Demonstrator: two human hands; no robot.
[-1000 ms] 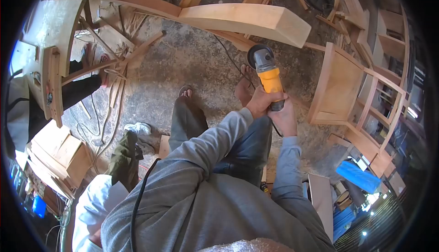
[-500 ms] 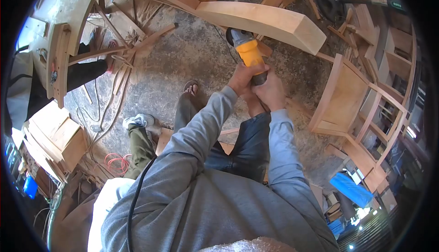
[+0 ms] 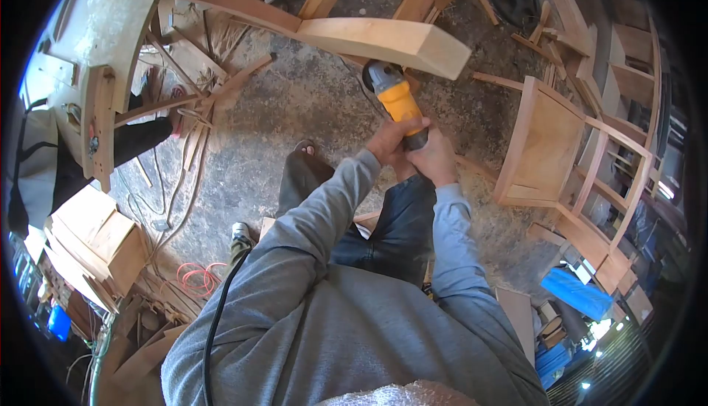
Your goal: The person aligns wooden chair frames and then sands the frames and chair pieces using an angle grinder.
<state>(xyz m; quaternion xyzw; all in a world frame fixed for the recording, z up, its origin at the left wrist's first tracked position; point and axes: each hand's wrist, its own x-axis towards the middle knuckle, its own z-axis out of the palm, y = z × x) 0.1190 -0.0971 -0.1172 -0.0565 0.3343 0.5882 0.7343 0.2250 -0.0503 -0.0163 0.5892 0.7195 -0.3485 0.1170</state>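
Observation:
A yellow angle grinder (image 3: 399, 102) is held out in front of me, its grey head and dark disc guard pointing away. My left hand (image 3: 391, 140) is closed around the grinder's body. Closed on its dark rear end is my right hand (image 3: 436, 157). Just beyond the grinder's head lies a thick, pale curved wooden beam (image 3: 369, 33), its angled end to the right. The head is close to the beam's underside; whether they touch, I cannot tell. The disc itself is mostly hidden.
A wooden frame with a panel (image 3: 542, 144) stands at right. Stacked wood pieces (image 3: 96, 233) sit at left, near another person's leg (image 3: 144, 132). Cords (image 3: 198, 279) and scraps lie on the floor. A black cable (image 3: 217, 325) runs along my left sleeve. A blue bundle (image 3: 577, 294) is at lower right.
The beam's end appears further left and higher in view. The grinder's head has come slightly lower and left, both hands still on it. A nearby person's shoe has moved back toward me.

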